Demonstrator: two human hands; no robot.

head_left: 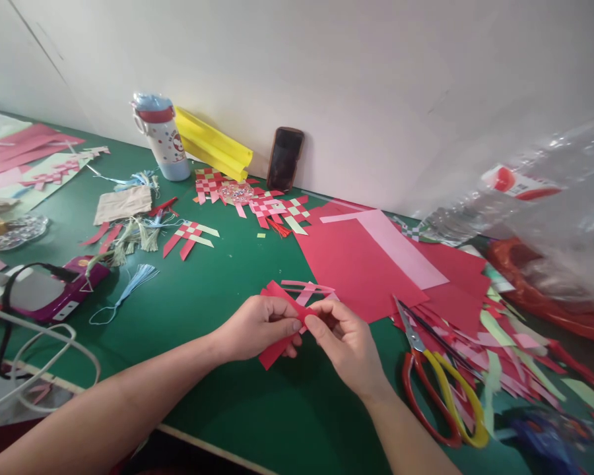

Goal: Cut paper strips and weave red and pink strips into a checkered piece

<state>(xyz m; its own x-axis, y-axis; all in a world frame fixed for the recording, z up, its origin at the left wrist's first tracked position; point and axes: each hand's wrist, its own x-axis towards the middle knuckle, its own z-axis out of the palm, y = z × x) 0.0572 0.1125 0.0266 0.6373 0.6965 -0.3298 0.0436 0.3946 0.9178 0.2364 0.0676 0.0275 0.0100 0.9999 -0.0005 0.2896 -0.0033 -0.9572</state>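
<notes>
Both my hands meet over the green table (237, 409) near its front edge. My left hand (260, 326) is closed on a bundle of red paper strips (277, 349) that sticks out above and below its fingers. My right hand (344, 340) pinches the same strips from the right, thumb and forefinger together. Pink strips (307, 287) cross the red ones just above my fingers.
Red and pink paper sheets (376, 260) lie right of my hands, with scissors (438, 382) and several paper scraps. Woven paper pieces (272, 208), tassels, a bottle (163, 135), a yellow roll (212, 145) and a phone (284, 158) sit toward the wall. A plastic bag (549, 218) is at right.
</notes>
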